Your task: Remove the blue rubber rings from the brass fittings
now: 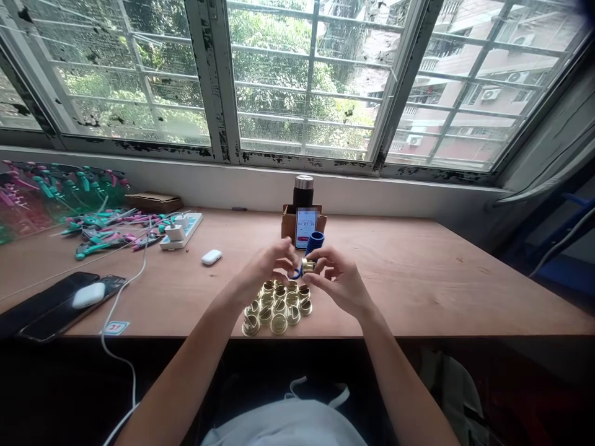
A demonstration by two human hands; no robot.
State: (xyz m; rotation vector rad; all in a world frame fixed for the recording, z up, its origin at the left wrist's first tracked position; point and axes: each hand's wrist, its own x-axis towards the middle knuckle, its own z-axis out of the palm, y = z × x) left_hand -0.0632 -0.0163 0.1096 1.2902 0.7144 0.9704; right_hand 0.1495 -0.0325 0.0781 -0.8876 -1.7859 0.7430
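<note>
Both hands meet above a wooden table [418, 279]. My right hand [338, 280] pinches a small brass fitting [307, 266] between thumb and fingers. My left hand [272, 263] is closed beside it, fingers on a blue ring [294, 272] at the fitting's left end. Just below the hands lie several more brass fittings [277, 306] in a tight group near the table's front edge. A stack of blue rings [315, 241] stands behind the hands.
A phone [305, 228] leans on a small box with a dark flask [303, 190] behind it. At the left are a power strip with charger [181, 231], a white earbud case [211, 256], two dark phones [56, 303], a white cable and pink-green tools [106, 226].
</note>
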